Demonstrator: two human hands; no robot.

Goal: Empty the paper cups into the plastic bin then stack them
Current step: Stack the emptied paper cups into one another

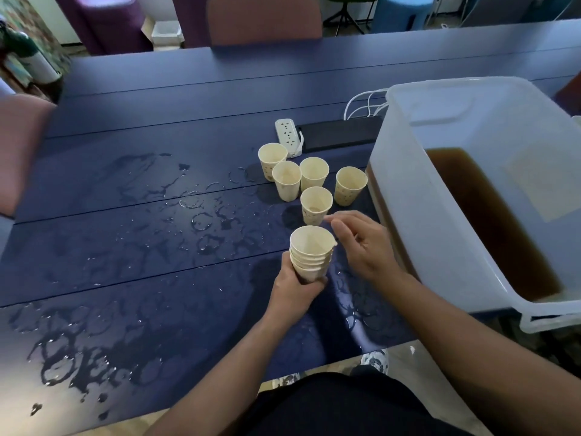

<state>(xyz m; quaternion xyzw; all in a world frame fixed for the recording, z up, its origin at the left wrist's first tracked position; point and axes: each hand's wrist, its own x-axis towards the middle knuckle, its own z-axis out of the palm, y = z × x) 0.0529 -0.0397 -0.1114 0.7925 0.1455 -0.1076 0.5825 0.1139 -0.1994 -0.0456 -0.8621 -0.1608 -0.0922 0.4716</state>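
My left hand [295, 286] grips the stack [309, 256]; my right hand [361, 243], loose and empty, should take the nearest cup [316, 206] low, tipping gently into the bin [471, 196].

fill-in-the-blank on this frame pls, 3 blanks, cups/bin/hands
1. The stack of cups is gripped by the ____ hand.
2. ____ single cups stand on the table beyond the stack.
3. The liquid pooled in the plastic bin is ____ in colour.

Missing words: left; five; brown
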